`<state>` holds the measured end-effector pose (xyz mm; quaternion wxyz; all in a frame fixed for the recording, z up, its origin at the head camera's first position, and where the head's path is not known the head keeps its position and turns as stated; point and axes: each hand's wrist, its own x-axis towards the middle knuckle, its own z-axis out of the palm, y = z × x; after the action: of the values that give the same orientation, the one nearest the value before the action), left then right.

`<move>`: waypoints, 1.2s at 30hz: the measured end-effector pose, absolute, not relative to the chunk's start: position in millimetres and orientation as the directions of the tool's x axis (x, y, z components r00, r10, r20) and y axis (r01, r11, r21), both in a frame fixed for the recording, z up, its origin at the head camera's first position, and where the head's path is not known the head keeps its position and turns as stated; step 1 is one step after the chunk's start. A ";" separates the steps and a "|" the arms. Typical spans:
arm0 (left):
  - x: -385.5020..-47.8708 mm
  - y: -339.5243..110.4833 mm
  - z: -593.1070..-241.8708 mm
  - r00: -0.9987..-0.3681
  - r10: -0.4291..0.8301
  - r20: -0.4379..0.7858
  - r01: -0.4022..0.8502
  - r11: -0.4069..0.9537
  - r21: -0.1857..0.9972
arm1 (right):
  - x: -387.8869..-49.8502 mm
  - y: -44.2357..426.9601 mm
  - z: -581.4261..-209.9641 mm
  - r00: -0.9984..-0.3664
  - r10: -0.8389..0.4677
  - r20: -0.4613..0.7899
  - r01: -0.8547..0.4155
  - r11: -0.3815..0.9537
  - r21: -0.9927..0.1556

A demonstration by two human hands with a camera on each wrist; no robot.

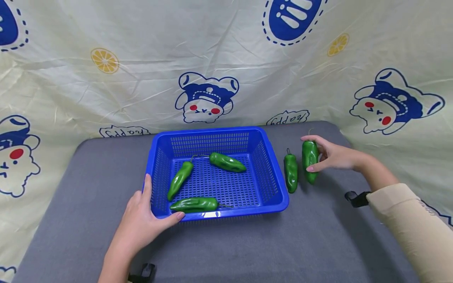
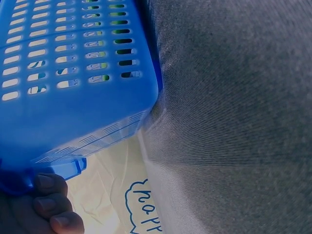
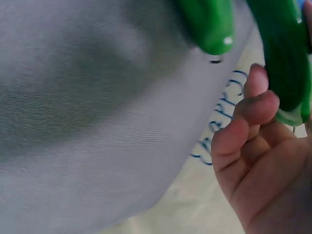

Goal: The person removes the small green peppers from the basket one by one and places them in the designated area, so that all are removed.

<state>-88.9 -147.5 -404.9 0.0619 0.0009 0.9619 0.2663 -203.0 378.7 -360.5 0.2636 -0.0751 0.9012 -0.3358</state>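
Note:
A blue plastic basket (image 1: 264,173) with slotted walls stands on the grey table. My left hand (image 1: 139,222) grips its near left corner, thumb along the front rim; the left wrist view shows curled fingers (image 2: 52,207) by the basket's rim. To the right of the basket, my right hand (image 1: 336,157) holds a green pepper (image 1: 310,159) upright between thumb and fingers, stem end away from me. Beside it a second green pepper (image 1: 291,173) lies next to the basket. Inside lie three more: a left pepper (image 1: 181,181), a back pepper (image 1: 227,162) and a front pepper (image 1: 195,204).
The grey cloth-covered table (image 1: 226,247) reaches back to a pale printed curtain (image 1: 141,86), which hangs behind it and at both sides. Black straps show at both wrists, including a strap (image 1: 357,199) by the right sleeve.

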 end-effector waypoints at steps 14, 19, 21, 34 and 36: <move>-88.6 -148.9 -406.3 -0.992 0.032 -0.123 -0.037 0.855 0.517 | -208.6 390.7 -403.3 -0.820 -0.281 -0.498 0.089 0.798 -0.596; -89.0 -148.6 -406.1 -0.992 0.036 -0.121 -0.031 0.857 0.515 | -209.2 392.7 -413.4 -0.826 -0.264 -0.497 0.095 0.805 -0.586; -89.3 -148.4 -406.1 -0.992 0.037 -0.121 -0.031 0.857 0.515 | -208.9 393.2 -415.1 -0.832 -0.255 -0.493 0.095 0.810 -0.579; -88.8 -149.9 -406.5 -0.992 0.039 -0.119 -0.031 0.847 0.530 | -207.7 395.7 -401.8 -0.853 -0.189 -0.487 0.033 0.911 -0.412; -89.2 -149.8 -406.1 -0.991 0.039 -0.124 -0.034 0.845 0.533 | -208.5 393.4 -396.4 -0.869 -0.175 -0.464 0.028 0.917 -0.398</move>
<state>-89.2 -149.8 -406.1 0.0652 0.0013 0.9584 0.2781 -208.5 393.4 -396.4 0.2533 -0.0388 0.9457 -0.1999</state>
